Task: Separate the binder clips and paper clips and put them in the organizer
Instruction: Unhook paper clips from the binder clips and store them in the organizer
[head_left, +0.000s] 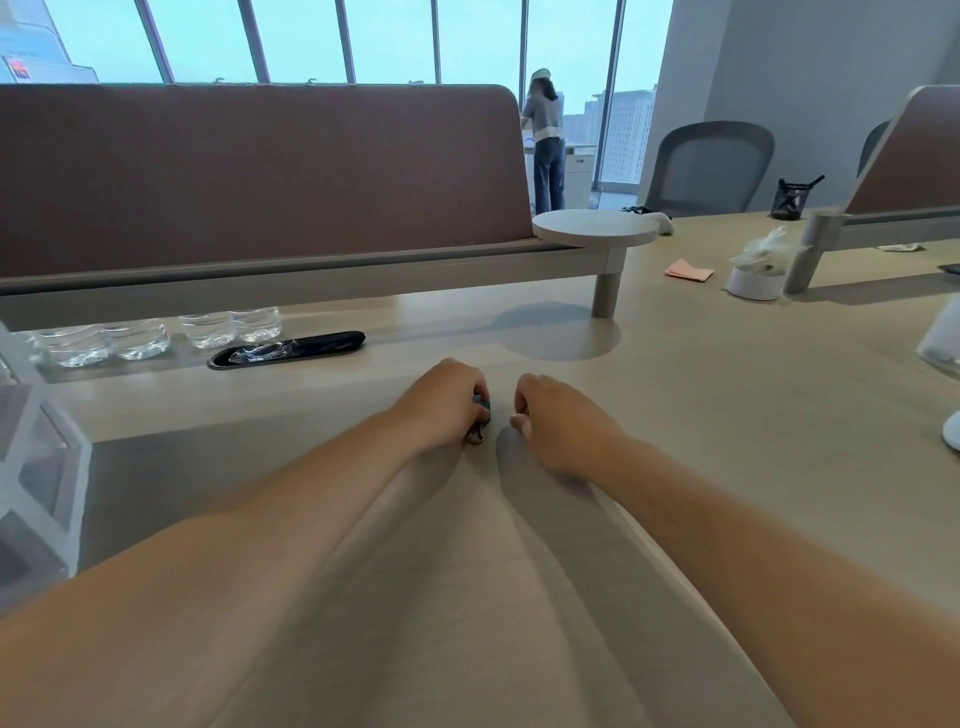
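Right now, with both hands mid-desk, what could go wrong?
The left hand grips the binder clip with little of it showing; it may slip. The organizer sits far left at the frame edge, so a drop on the carry is possible. The right hand is curled, hiding whatever it holds.

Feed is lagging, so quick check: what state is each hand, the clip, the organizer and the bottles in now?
binder clip: teal, gripped by the left hand, wire handle poking out below.
left hand: fingers curled round the binder clip.
right hand: fingers curled, resting on the desk; contents hidden.
organizer: clear, upright at the left edge, partly out of frame.
water bottles: upright under the divider, tops hidden.
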